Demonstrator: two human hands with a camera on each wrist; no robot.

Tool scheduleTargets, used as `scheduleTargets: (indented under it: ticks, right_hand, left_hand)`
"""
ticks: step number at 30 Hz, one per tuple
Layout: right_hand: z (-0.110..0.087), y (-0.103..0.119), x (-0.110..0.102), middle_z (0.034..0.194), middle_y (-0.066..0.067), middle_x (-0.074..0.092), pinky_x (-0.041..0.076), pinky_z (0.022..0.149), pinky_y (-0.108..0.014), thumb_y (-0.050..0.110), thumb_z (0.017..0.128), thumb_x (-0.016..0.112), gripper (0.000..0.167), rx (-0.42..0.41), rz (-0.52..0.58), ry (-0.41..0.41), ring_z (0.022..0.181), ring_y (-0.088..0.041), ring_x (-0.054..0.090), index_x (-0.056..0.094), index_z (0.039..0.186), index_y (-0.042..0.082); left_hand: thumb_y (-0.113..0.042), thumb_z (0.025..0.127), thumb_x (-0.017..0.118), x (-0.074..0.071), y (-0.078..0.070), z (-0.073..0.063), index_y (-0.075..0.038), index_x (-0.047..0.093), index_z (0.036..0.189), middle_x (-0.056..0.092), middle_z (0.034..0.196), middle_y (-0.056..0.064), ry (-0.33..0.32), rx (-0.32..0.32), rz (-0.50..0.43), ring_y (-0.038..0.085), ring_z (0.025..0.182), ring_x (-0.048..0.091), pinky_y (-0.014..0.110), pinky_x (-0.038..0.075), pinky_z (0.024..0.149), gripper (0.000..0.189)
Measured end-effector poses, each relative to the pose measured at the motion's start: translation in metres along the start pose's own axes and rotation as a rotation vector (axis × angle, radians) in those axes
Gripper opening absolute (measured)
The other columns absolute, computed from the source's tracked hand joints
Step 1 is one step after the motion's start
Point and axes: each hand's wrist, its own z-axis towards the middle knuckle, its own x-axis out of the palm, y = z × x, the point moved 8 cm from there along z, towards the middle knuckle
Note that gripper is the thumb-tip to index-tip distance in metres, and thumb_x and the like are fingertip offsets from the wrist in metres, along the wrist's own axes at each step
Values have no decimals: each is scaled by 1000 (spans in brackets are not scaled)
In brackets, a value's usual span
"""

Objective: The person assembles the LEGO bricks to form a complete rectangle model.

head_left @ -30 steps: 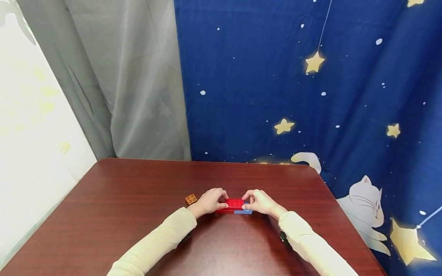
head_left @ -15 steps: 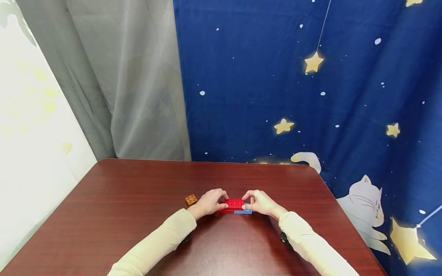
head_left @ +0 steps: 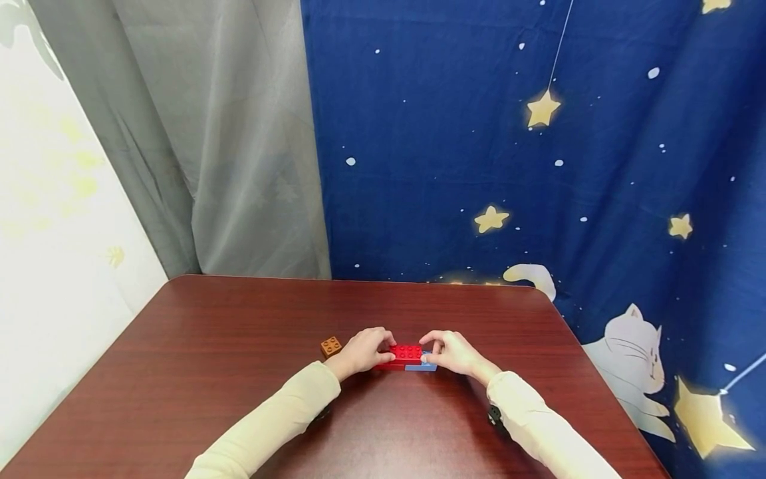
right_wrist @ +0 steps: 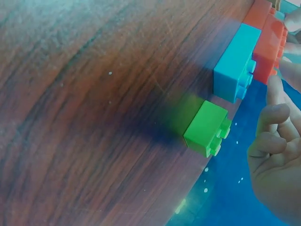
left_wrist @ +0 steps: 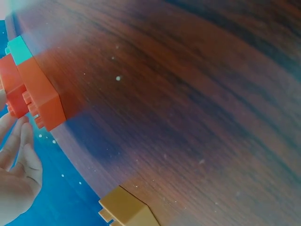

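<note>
While both hands grip the ends of the red brick [head_left: 406, 354], the left hand [head_left: 362, 350] curled round one end and the right hand [head_left: 453, 351] pinching the other, it sits atop a blue brick [head_left: 422, 366] towards the near middle of the table [head_left: 239, 332]. By my reading, the red brick is being seated; next comes firm, even downward pressure. A brown brick [head_left: 330, 346] lies just left; a green brick [right_wrist: 207, 128] shows beside the blue one.

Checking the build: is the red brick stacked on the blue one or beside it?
Stacked: the red brick sits atop the blue brick, studs up.
</note>
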Motion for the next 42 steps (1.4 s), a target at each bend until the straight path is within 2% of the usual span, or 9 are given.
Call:
scheduleTargets:
  ticks: [6,13,23,32,42]
  right_hand:
    - [-5,-4,-9,60,6,52,40,46,-25,13,75,70,29,-7,43,-70,48,-8,46,61,100,3]
    - [-12,-18,-20,63,7,53,39,49,-24,15,73,72,29,49,17,-129,52,-9,46,63,99,4]
    - [-22,-36,-32,69,6,52,36,46,-23,9,71,73,30,24,-6,-195,50,-7,42,63,98,3]
    - [-27,-44,-31,82,-6,55,38,48,-23,9,68,75,36,-25,-39,-211,52,-13,44,62,101,2]
    - [-27,-48,-23,90,-8,53,39,52,-22,15,67,77,43,-48,-43,-183,59,-14,45,60,105,2]
  left_hand:
    - [-26,77,68,1,0,-1,-14,61,90,57,83,-3,8,3,-3,10,74,50,28,43,68,19]
    - [-25,78,67,0,0,-2,-14,61,91,58,85,-4,-1,10,-19,10,77,52,29,44,71,18]
    - [-25,79,67,0,2,-3,-15,61,91,59,84,-4,0,13,-41,11,77,52,29,44,70,17]
    - [-24,79,67,1,2,-3,-16,60,92,59,86,-3,12,6,-68,12,78,52,30,44,72,17]
    - [-23,79,67,1,2,-4,-15,59,93,59,85,-2,17,6,-82,14,77,53,29,44,71,17]
